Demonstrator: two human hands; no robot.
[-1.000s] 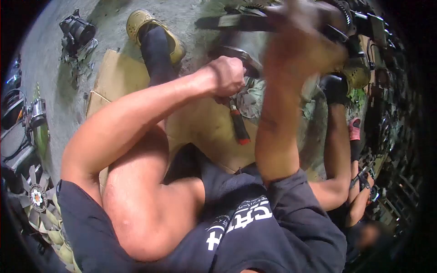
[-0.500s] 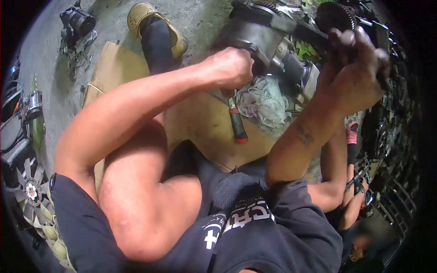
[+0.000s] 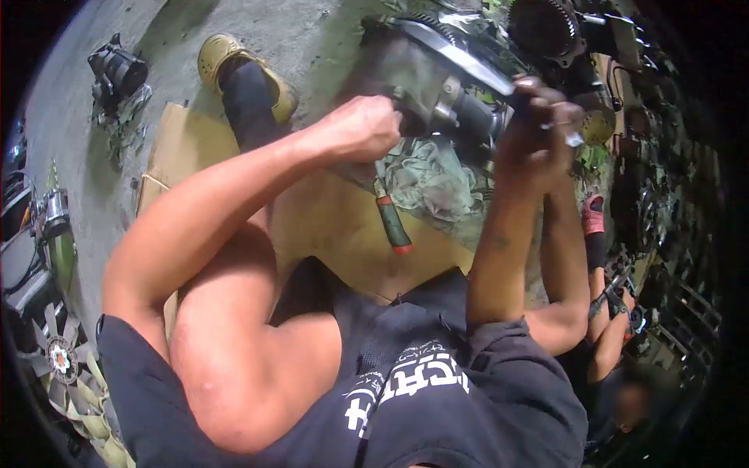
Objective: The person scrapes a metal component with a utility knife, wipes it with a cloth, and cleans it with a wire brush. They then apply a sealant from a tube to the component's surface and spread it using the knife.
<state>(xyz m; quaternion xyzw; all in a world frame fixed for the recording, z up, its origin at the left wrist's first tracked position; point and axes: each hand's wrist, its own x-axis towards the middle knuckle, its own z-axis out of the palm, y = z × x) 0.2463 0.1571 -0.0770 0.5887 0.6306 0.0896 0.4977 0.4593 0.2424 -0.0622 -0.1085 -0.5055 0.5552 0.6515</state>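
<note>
My left hand [image 3: 363,129] is closed in a fist at the near edge of a dark metal housing [image 3: 417,86]; what its fingers hold, if anything, is hidden. My right hand [image 3: 542,129], somewhat blurred, is wrapped round the near end of a long flat metal bar [image 3: 468,62]. That bar slants up and left over the housing, its face catching the light. A toothed gear [image 3: 429,25] shows behind it at the housing's far end. Below the housing lie a crumpled pale cloth [image 3: 429,179] and a tool with a black and red handle [image 3: 392,225].
Cardboard [image 3: 343,214] covers the floor under my legs. A large toothed ring [image 3: 546,30] stands at the upper right, and a dark machine part [image 3: 117,70] at the upper left. A metal fan [image 3: 60,355] is at the lower left. Another person [image 3: 612,343] sits at the right.
My right hand has come down and left, and the bar's bright flat face now shows. My left hand stays closed at the housing. The whole view has shifted slightly.
</note>
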